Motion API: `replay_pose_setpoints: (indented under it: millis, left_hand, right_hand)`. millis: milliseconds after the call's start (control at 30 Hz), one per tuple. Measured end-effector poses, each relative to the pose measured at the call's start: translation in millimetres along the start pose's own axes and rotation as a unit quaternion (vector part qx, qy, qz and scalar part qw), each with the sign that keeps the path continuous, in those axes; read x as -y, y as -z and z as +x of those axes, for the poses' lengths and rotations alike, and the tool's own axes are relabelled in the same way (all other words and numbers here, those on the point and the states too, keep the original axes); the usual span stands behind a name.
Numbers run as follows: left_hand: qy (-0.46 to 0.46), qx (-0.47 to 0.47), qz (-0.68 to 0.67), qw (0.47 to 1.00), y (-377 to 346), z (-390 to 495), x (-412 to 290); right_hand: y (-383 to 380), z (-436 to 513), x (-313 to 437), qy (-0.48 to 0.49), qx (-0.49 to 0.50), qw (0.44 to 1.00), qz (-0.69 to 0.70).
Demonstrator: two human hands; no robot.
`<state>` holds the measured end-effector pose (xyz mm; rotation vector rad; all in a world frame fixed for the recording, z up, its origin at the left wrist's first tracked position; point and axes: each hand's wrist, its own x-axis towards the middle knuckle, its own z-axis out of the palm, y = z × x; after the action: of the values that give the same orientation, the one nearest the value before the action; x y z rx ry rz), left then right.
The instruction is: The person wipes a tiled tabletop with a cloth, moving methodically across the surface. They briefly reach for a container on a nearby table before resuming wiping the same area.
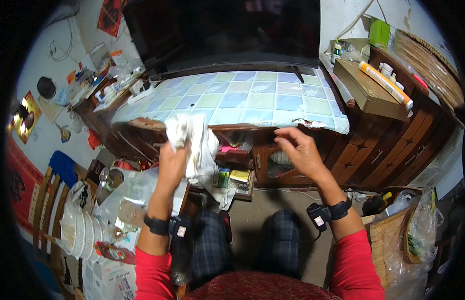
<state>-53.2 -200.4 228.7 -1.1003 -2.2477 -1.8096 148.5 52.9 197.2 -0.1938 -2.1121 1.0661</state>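
Observation:
My left hand (174, 161) grips a bunched white cloth (198, 146), held up before the front edge of a wooden cabinet; its lower end hangs down past an open drawer. My right hand (298, 150) is raised near the cabinet's front edge, right of the cloth, with fingers curved, thumb and forefinger apart, and nothing between them. Beyond both hands lies a checked blue, green and white tablecloth (240, 98) over the cabinet top, its front edge torn in places. The cloth hides part of that edge.
A large flat-screen television (225, 33) stands at the back of the cabinet. On the right, a cardboard box (367, 90) carries an orange and white tube (385, 84). Stacked white plastic baskets (84, 234) and a red bottle (114, 252) are at lower left. The open drawer (244, 193) holds small packets.

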Motion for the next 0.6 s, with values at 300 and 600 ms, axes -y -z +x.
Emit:
replay_pose_setpoints:
  millis: [300, 600]
  left_hand:
    - [-0.181, 0.004, 0.242, 0.953, -159, 242, -18]
    - [-0.172, 0.281, 0.382, 0.864, -322, 234, 38]
  right_hand:
    - [78, 47, -106, 0.086, -0.239, 0.912, -0.323]
    - [74, 43, -127, 0.083, -0.22, 0.888, -0.396]
